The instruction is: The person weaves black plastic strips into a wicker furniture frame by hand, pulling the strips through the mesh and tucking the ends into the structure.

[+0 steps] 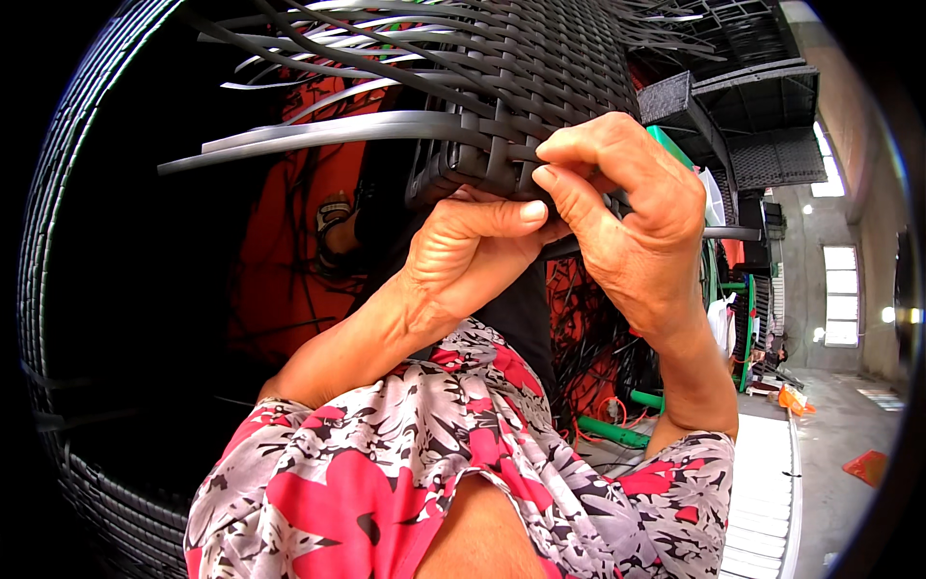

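Observation:
A dark brown wicker piece [540, 68] of flat woven strips reaches toward me, its near corner [473, 164] right at my hands. Long loose strips [318, 133] stick out from its left side. My left hand [473, 241] is under this corner, fingers curled behind it and mostly hidden, thumb laid along the front. At the weave's edge, my right hand [632, 207] is closed in a pinch, thumb and forefinger nearly together. Whatever lies between those fingertips is too small to make out. A dark strip end [733, 233] shows past the right wrist.
A large dark woven frame [48, 289] curves around the left. Red sheeting [280, 251] with scattered strip offcuts covers the floor below, where a sandalled foot [336, 217] shows. Green tubes [612, 431] lie at lower right. More wicker furniture [762, 116] is stacked at upper right.

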Motion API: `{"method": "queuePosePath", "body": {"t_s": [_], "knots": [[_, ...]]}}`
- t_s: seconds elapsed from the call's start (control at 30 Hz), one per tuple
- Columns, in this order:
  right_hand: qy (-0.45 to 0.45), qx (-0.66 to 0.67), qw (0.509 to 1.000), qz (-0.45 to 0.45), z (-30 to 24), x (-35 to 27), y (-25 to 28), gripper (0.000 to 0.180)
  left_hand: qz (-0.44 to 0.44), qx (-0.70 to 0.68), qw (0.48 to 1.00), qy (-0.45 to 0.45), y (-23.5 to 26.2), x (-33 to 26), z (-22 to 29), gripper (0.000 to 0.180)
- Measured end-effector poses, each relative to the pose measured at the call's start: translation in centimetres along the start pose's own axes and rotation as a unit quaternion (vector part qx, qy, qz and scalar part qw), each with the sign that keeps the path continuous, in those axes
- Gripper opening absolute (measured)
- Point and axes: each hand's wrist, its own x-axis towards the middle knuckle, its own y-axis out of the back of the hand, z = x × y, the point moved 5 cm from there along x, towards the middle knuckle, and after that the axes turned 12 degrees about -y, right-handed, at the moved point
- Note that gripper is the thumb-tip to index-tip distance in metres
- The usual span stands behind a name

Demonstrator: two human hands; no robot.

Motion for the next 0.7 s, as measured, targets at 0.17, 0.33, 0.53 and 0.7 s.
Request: {"method": "queuePosePath", "body": {"t_s": [0.17, 0.33, 0.53, 0.7], "knots": [[0.130, -0.140, 0.980, -0.050, -1.4, 0.8, -1.7, 0.020, -0.020, 0.001, 1.000, 0.001, 1.0, -0.4, 1.1, 0.042], [0.209, -0.241, 0.938, -0.133, -1.8, 0.1, -3.6, 0.029, -0.036, -0.052, 0.998, 0.021, 3.4, -0.9, 0.8, 0.037], [0.174, -0.307, 0.913, -0.203, -1.2, 0.2, -4.7, 0.022, -0.017, -0.111, 0.993, 0.046, 4.8, -0.9, -0.7, 0.035], [0.160, -0.301, 0.907, -0.248, -1.2, 2.3, -5.6, 0.015, 0.019, -0.039, 0.999, 0.029, 5.3, -0.2, 1.0, 0.034]]}}
